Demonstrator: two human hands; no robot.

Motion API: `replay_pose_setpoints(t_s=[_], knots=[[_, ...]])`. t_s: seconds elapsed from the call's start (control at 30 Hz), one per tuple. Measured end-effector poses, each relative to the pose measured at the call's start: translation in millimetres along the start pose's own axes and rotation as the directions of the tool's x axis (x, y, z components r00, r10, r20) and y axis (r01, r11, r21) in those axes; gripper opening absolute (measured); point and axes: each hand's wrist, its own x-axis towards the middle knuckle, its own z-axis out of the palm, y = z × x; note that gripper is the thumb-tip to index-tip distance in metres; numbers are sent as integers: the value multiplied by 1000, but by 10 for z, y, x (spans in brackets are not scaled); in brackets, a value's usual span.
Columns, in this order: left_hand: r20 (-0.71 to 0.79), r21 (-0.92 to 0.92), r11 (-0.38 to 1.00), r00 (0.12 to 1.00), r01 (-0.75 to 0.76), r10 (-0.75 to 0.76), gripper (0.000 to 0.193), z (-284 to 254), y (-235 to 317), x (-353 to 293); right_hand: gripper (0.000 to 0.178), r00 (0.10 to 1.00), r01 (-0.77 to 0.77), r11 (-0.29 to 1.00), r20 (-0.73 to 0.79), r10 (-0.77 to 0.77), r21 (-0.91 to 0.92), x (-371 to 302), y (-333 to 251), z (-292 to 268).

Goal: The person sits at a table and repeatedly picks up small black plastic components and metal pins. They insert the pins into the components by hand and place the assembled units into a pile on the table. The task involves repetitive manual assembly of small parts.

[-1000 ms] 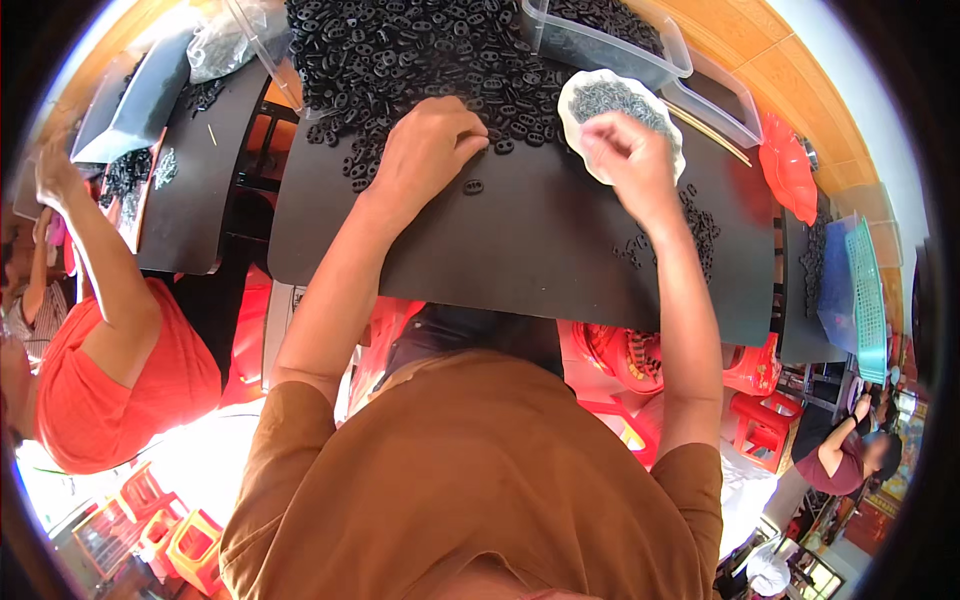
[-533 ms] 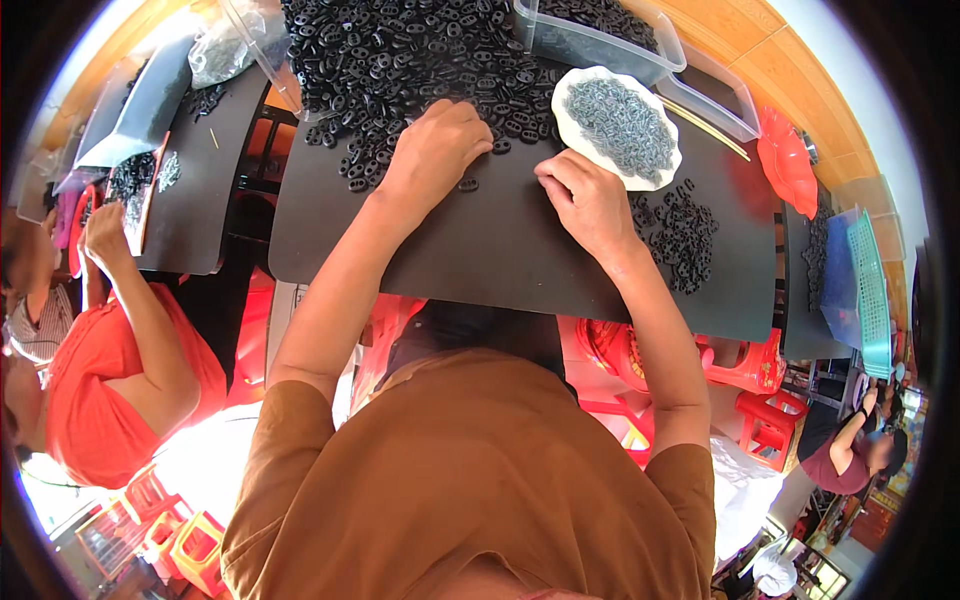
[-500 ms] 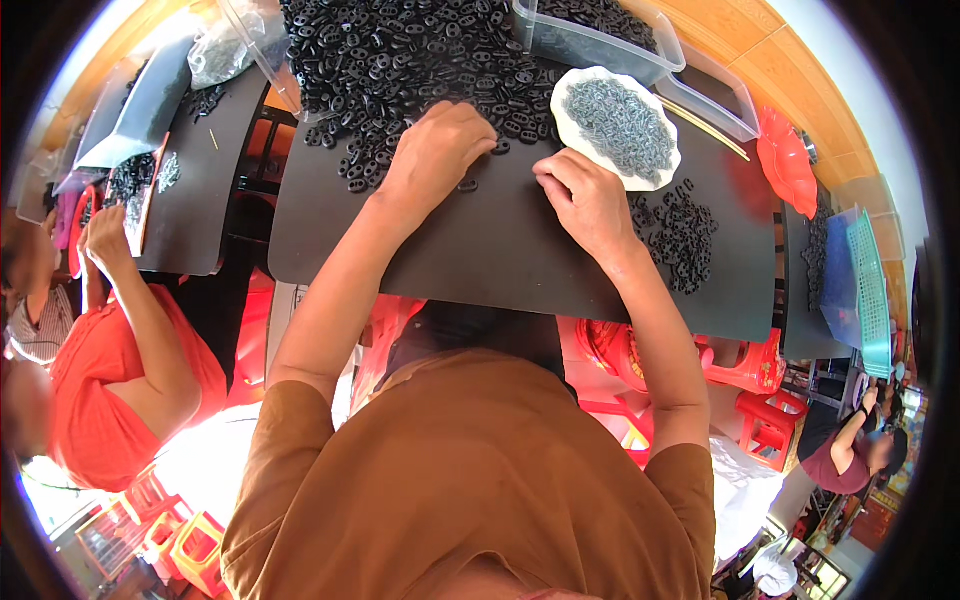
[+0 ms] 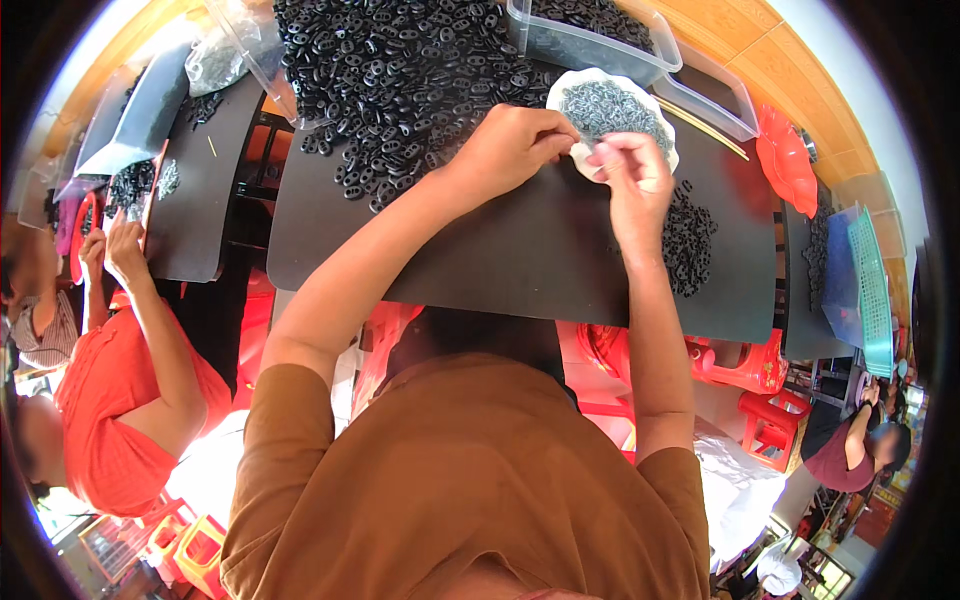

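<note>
My left hand (image 4: 515, 150) reaches across to the near left rim of a white scalloped bowl (image 4: 586, 78). Its thumb and fingers are pinched together, and what they hold is too small to make out. My right hand (image 4: 638, 180) is raised at the bowl's near edge, fingers curled in toward the thumb; anything between them is hidden. Small grey metal pieces (image 4: 615, 106) fill the bowl. Beyond my left hand spreads a large heap of black oval parts with holes (image 4: 400, 90). A smaller pile of black parts (image 4: 690, 245) lies beside my right wrist.
Clear plastic tubs (image 4: 590, 45) and thin sticks (image 4: 705, 128) stand or lie at the back right, with a red scalloped dish (image 4: 785, 160) beyond. A person in red (image 4: 130, 390) works at another dark table (image 4: 190, 230) on the left. Red stools (image 4: 770, 425) are below right.
My left hand has moved right, from the heap of black parts to the bowl. My right hand has moved right and turned, its fingers now over the bowl's near edge.
</note>
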Motion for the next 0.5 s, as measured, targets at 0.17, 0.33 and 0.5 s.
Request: replay_pose_setpoints(t_s=[0.17, 0.33, 0.5], knots=[[105, 590, 736, 935, -333, 340, 10, 237, -168, 335, 3, 975, 112, 993, -196, -102, 44, 135, -19, -143], [167, 759, 594, 961, -268, 221, 9, 414, -180, 590, 6, 978, 68, 998, -197, -66, 6, 131, -23, -153], [207, 776, 576, 967, -256, 150, 9, 469, -182, 643, 6, 979, 60, 998, -198, -59, -1, 139, -22, -165]])
